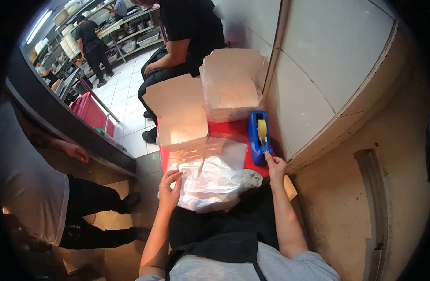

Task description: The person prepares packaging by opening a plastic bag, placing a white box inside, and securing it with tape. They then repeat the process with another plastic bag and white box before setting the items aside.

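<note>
My right hand (pixel 276 168) reaches to the front end of a blue tape dispenser (pixel 258 140), thumb and fingers pinched at the tape's free end. A yellowish roll of tape (pixel 261 129) sits in the dispenser. My left hand (pixel 169 187) is beside the left edge of a white plastic bag (pixel 210 180), its fingers curved and apart from the thumb, with nothing visible between them. The bag lies crumpled at the near side of a red surface (pixel 226 129). Whether anything is inside the bag cannot be made out.
Behind the bag stand an open cardboard box (pixel 182 124) and a stack of open boxes (pixel 231 91). A greyish cloth (pixel 251 179) lies at the bag's right. Tiled wall (pixel 327 61) borders the right. One person (pixel 191 37) sits beyond; another (pixel 32 173) stands left.
</note>
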The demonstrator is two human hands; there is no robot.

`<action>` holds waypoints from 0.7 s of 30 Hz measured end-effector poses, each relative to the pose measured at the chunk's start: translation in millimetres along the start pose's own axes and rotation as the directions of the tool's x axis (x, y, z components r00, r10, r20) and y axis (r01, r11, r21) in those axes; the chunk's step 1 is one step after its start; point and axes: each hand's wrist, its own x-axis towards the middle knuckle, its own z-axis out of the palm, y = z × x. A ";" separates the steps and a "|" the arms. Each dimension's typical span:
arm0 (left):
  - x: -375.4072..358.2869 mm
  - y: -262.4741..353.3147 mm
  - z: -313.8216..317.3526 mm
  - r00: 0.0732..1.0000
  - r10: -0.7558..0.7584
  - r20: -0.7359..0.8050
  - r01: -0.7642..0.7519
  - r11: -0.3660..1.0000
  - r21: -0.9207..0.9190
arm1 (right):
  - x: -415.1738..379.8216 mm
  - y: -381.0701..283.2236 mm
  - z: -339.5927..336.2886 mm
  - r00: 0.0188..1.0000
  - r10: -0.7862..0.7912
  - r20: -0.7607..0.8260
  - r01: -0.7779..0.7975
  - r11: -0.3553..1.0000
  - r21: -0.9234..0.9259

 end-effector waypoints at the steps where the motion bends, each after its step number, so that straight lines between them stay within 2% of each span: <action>1: -1.8 -0.3 0.1 1.000 -0.001 -0.025 0.001 0.999 -0.034 | -1.6 -11.9 -5.5 0.997 0.028 0.077 -0.027 0.999 -0.021; 2: -3.1 -1.6 -0.1 0.999 0.001 -0.032 -0.002 0.999 -0.036 | -2.4 -18.3 -8.0 0.993 0.012 0.116 -0.011 1.000 -0.017; 4: -4.5 -2.3 -0.4 1.000 0.000 -0.026 -0.001 0.999 -0.042 | -2.4 -34.0 -14.2 0.983 0.061 0.171 -0.031 0.984 -0.176; 5: -5.6 -2.7 -3.5 0.999 0.032 -0.002 -0.032 0.999 0.025 | -2.8 -28.7 -16.3 0.978 0.106 0.178 -0.069 0.977 -0.202; 6: -6.8 -2.4 -3.5 1.000 0.015 -0.014 -0.015 1.000 -0.023 | 0.0 -25.1 -17.2 0.973 0.141 0.183 -0.097 0.969 -0.228; 9: -10.7 -13.2 -8.9 0.998 -0.038 -0.047 0.037 0.999 -0.018 | -7.1 -29.3 -24.1 0.950 0.187 0.250 -0.168 0.981 -0.097; 12: -11.4 -35.3 -21.5 0.982 0.022 -0.186 0.024 0.971 0.238 | -16.4 -31.0 -36.5 0.929 0.187 0.320 -0.171 0.982 -0.079; 16: -15.3 -84.9 -26.3 0.969 -0.127 -0.212 0.204 0.897 0.393 | -43.9 -28.2 -41.3 0.895 0.007 0.447 0.063 0.988 -0.143; 17: -16.6 -91.3 -24.3 0.967 -0.133 -0.217 0.211 0.896 0.391 | -54.9 -25.2 -40.4 0.883 -0.106 0.458 0.229 0.948 -0.222; 18: -16.2 -83.9 -20.9 0.976 -0.051 -0.211 0.132 0.911 0.390 | -67.1 -26.5 -36.2 0.854 -0.218 0.473 0.388 0.873 -0.297; 21: -10.5 -31.3 9.9 0.963 0.216 -0.158 -0.156 0.933 0.324 | -97.4 -39.2 -24.6 0.826 -0.264 0.498 0.513 0.719 -0.470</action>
